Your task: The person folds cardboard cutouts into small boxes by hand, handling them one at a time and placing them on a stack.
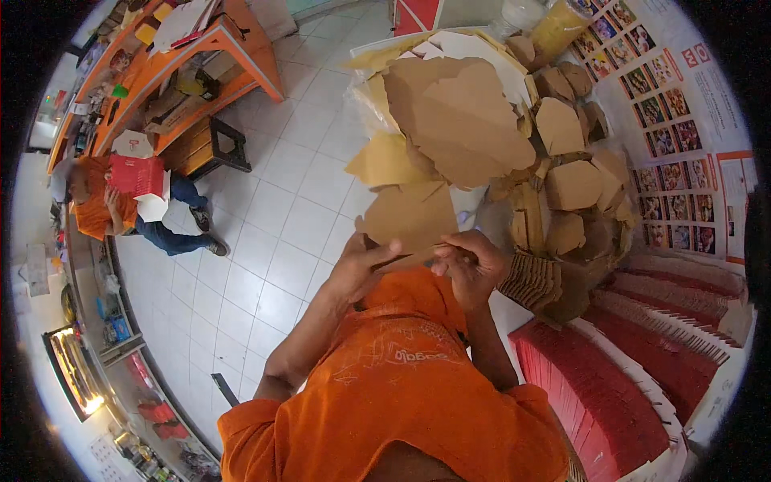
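A flat piece of brown cardboard with cut edges lies between my two hands, above my lap. My left hand grips its near left side, the thumb over a folded flap. My right hand pinches the near right edge between thumb and fingers. Just beyond it are a yellowish-brown sheet and a large, ragged-edged brown cardboard piece, which lies over white and brown sheets.
On the right stand bundled cardboard pieces, a stack of folded brown cardboard and stacks of red cardboard. A seated person holds a red and white box at the left, near an orange table and a stool.
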Tool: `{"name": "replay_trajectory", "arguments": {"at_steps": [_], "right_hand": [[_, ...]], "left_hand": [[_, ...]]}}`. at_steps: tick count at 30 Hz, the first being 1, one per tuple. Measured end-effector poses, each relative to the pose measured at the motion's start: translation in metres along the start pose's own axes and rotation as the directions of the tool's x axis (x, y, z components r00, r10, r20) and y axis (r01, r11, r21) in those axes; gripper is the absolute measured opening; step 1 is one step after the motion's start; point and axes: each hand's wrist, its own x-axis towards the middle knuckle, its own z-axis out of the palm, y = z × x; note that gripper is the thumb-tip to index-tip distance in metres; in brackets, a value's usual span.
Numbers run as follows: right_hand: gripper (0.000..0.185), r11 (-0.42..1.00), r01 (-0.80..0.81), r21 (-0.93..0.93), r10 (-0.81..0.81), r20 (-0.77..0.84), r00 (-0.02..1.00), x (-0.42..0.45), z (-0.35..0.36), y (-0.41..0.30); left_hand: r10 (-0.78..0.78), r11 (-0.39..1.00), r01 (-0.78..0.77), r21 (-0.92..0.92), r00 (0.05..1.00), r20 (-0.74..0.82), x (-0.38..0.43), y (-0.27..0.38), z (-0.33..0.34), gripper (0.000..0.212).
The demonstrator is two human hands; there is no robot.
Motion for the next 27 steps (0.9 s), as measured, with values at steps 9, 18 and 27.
{"name": "replay_trajectory", "arguments": {"at_steps": [9,18,27], "right_hand": [[0.026,0.902,-0.423,0.084,0.43,-0.102,0.897,0.013,0.003,-0.025],[0.017,0.925,-0.042,-0.377,0.044,-0.002,0.999,0.014,0.01,-0.02],[0.024,0.906,0.066,-0.419,-0.043,0.064,0.997,0.012,-0.007,-0.004]], "left_hand": [[0.056,0.713,-0.042,0.699,0.998,0.004,0.012,0.028,0.015,0.038],[0.299,0.912,-0.244,0.33,0.945,-0.129,0.02,0.011,0.014,0.036],[0.073,0.994,-0.083,-0.073,0.989,-0.132,0.024,0.013,0.022,0.05]]}}
